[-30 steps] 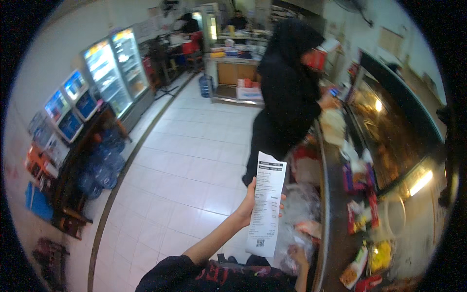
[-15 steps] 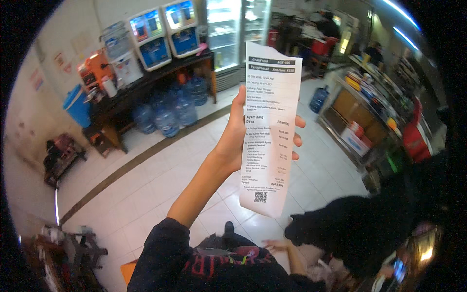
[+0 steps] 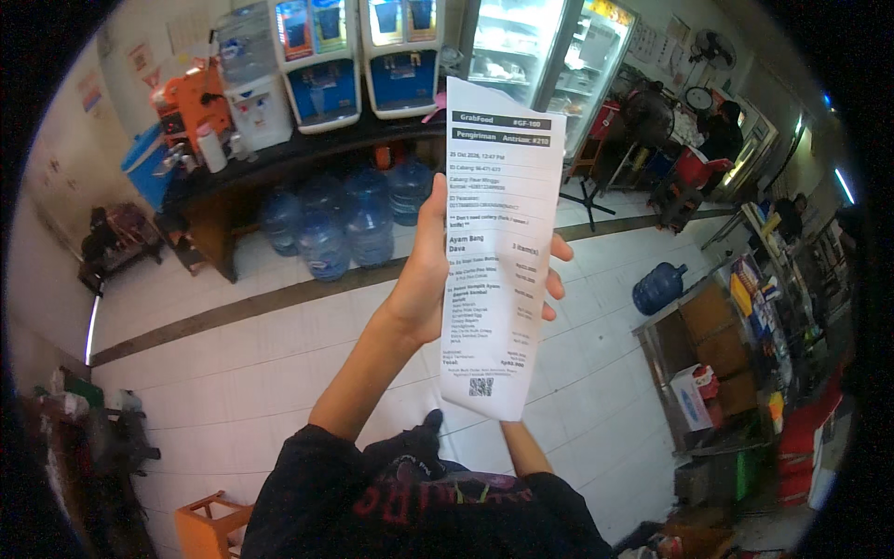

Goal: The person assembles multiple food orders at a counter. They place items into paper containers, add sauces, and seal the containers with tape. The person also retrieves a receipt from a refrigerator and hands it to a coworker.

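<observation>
A long white printed paper receipt (image 3: 494, 252) hangs upright in front of me, its top edge uneven and its lower end slightly curled. My left hand (image 3: 421, 293) is closed around it, thumb along the left edge and fingertips showing past the right edge. The fingers' middle parts are hidden by the paper. My right forearm (image 3: 527, 450) reaches up from below toward the receipt's lower end. The right hand itself is behind the paper, so its fingers cannot be seen.
Blue drink dispensers (image 3: 404, 79) stand on a dark counter (image 3: 307, 140), with large water bottles (image 3: 324, 238) beneath. Behind are lit glass-door fridges (image 3: 512, 51). An orange stool (image 3: 212, 524) is at lower left. At right are a wooden cabinet (image 3: 717, 326) and another water bottle (image 3: 659, 287).
The view has swung to the right. My right hand, spread low at the right before, has moved behind the receipt. The large dark shape at the right has left view. The left hand keeps the receipt.
</observation>
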Available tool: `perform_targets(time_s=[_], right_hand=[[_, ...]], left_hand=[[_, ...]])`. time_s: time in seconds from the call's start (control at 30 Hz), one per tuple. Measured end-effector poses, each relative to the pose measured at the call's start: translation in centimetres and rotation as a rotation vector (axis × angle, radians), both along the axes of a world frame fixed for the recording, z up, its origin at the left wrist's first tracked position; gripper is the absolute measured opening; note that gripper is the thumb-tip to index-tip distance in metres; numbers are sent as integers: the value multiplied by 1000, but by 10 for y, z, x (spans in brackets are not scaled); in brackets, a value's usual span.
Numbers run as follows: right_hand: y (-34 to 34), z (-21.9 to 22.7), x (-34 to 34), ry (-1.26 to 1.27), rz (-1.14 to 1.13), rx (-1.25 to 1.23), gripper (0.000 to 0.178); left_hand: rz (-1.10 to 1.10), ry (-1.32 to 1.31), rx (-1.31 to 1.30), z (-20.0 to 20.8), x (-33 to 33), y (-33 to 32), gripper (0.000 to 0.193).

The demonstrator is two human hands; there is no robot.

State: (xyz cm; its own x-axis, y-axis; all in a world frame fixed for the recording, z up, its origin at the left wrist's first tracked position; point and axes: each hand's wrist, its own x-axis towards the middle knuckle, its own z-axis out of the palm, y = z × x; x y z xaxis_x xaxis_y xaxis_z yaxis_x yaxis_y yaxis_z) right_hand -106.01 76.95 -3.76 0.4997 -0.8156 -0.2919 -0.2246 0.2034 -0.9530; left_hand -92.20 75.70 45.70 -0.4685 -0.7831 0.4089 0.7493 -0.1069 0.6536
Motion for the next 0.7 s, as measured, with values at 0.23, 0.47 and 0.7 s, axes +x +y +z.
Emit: perform_targets(time_s=[0.23, 0.47, 0.7], right_hand=[[293, -97, -187, 457, 157, 612, 97], [253, -151, -321, 697, 285, 213, 52], [-159, -178, -277, 842, 536, 247, 30]], left_hand=[[-136, 104, 85, -16, -35, 136, 83], [-163, -59, 176, -153, -59, -1, 79], [407, -1947, 245, -481, 36, -4, 62]])
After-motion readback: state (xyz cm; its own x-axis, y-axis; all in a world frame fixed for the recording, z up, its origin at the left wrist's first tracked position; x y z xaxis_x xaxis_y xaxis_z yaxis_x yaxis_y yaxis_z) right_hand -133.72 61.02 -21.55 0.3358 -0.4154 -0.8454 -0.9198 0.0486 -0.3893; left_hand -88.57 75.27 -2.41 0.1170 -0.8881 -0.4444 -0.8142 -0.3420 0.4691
